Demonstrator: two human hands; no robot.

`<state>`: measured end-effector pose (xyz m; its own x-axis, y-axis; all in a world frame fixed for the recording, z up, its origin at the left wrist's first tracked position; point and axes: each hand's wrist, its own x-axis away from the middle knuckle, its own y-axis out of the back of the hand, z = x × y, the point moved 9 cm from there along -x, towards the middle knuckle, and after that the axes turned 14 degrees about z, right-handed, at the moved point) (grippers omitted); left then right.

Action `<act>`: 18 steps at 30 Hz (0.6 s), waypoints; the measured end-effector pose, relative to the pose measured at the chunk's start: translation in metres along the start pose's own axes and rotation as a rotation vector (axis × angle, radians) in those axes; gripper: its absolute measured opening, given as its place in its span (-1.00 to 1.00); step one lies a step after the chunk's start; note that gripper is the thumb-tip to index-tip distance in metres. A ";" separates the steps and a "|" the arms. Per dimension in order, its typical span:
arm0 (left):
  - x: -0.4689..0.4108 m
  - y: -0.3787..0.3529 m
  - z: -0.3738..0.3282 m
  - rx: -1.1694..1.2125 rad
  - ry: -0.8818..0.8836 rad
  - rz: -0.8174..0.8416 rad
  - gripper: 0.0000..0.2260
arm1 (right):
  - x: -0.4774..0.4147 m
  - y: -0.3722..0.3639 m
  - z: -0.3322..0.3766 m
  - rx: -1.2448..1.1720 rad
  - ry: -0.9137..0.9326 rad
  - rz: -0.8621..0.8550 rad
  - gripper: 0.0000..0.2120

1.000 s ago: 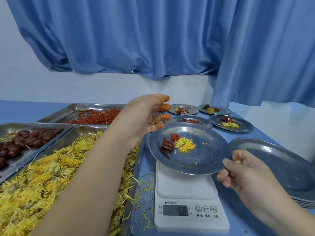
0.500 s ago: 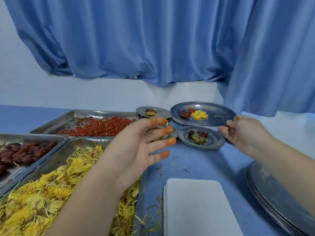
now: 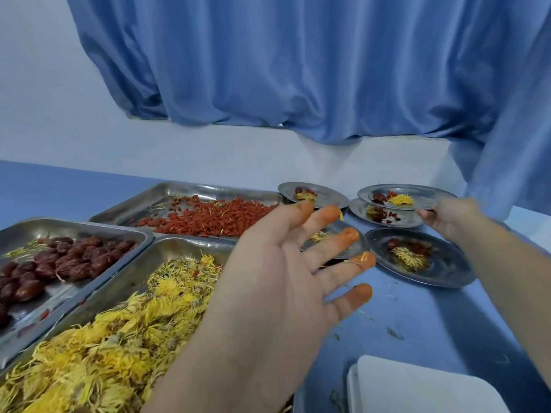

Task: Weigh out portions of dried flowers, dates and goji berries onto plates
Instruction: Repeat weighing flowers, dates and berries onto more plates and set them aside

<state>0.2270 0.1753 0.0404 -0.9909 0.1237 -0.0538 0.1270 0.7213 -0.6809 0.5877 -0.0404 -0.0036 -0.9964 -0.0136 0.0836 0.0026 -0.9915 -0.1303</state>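
We see the filled plate at the far right, overlapping a second plate, and the right hand grips its near rim. The left hand hovers with fingers spread and straight, tips stained orange, just right of the tray of dried flowers. The table is blue; a blue curtain hangs behind

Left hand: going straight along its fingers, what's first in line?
Probably the plate partly hidden behind the left hand. The hand may pass above it instead, as depth is unclear.
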 end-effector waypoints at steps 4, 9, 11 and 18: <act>-0.004 0.005 0.001 -0.021 0.003 -0.015 -0.52 | -0.040 -0.012 -0.022 -0.031 -0.040 0.046 -0.65; -0.004 0.015 0.000 -0.019 -0.012 -0.064 -0.56 | -0.070 -0.020 -0.042 -0.069 -0.104 0.041 -0.59; -0.004 0.016 0.000 -0.018 -0.016 -0.079 -0.59 | -0.075 -0.024 -0.042 -0.058 -0.104 0.054 -0.57; -0.007 0.017 -0.001 -0.019 -0.029 -0.093 -0.61 | -0.054 -0.048 -0.037 -0.063 -0.122 0.154 -0.60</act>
<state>0.2358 0.1876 0.0303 -0.9993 0.0355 -0.0124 0.0347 0.7415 -0.6700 0.6385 0.0130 -0.0384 -0.9670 -0.1841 0.1762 0.1453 -0.9663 -0.2124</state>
